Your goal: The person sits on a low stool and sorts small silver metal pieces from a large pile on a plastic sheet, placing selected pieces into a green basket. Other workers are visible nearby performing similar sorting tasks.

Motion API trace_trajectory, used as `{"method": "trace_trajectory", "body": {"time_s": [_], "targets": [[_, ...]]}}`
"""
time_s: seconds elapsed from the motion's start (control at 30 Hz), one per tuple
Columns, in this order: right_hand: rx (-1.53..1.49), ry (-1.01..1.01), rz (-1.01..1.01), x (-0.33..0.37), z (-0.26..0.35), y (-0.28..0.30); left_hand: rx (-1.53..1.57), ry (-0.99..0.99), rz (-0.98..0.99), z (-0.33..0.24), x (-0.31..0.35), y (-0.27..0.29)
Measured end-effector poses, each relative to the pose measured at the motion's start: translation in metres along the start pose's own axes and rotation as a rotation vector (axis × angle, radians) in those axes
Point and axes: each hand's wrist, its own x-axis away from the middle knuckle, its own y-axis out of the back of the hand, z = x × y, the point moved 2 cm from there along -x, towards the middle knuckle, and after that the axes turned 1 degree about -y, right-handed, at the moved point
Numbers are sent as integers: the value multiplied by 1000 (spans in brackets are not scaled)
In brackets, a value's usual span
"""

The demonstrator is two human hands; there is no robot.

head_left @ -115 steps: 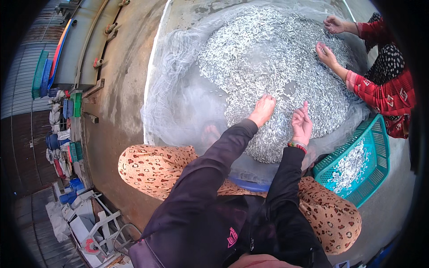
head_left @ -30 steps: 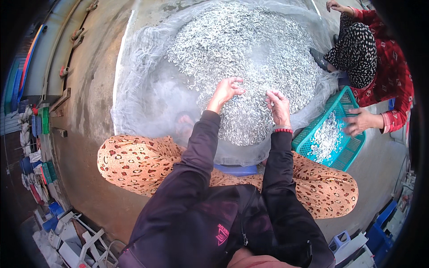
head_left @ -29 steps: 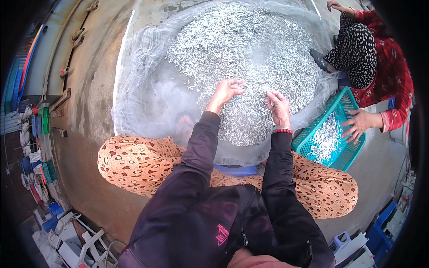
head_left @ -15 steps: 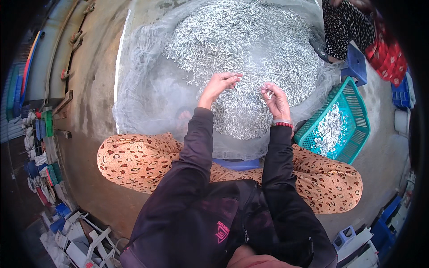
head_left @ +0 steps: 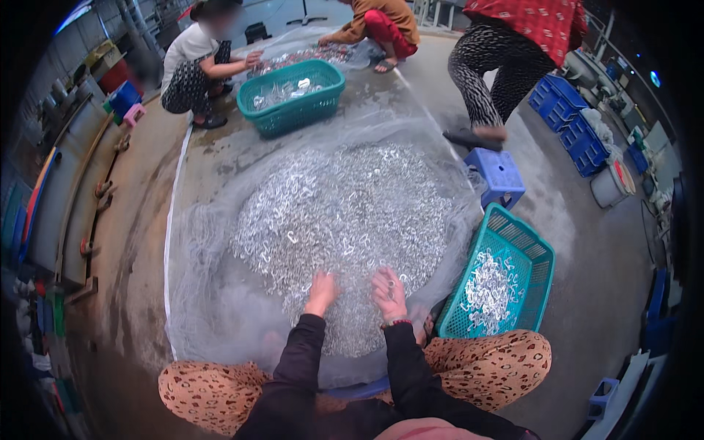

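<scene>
A broad pile of small silvery-white, hook-shaped pieces (head_left: 352, 198) lies on a translucent mesh sheet (head_left: 198, 264) spread on the ground before me. At the near part of the pile, my left hand (head_left: 321, 293) points down with its fingers curled together. What its fingertips pinch, if anything, is hidden. My right hand (head_left: 389, 295) is turned palm up just to the right, above the pieces, its fingers curled around a few hook-shaped pieces. Beside my right knee stands a green plastic basket (head_left: 544, 282) with a heap of the same pieces on its bottom.
A blue plastic stool (head_left: 501, 174) stands beyond the basket, near a person in a red top (head_left: 524, 26). Farther off, two people crouch by another green basket (head_left: 293, 110) and a second heap. Blue crates (head_left: 561, 103) line the right side; a long metal trough (head_left: 73, 198) runs along the left.
The view has tilted up, bringing the far people and second basket into sight. My hands have lowered from above the pile to its near part. The person in red now stands.
</scene>
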Motion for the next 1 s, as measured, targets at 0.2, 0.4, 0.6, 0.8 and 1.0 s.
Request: {"method": "trace_trajectory", "body": {"time_s": [0.2,0.4,0.6,0.8,1.0], "targets": [[68,89,-54,13,24,-10,316,41,69,9,-11,-2],[507,41,-178,11,-11,-33,1133,66,367,-32,-18,52],[779,89,-268,-3,-32,-21,511,-202,42,-51,-5,73],[794,92,-427,-1,-31,-10,633,100,147,-55,0,78],[747,179,-285,-8,-33,-16,594,120,248,-47,3,68]]}}
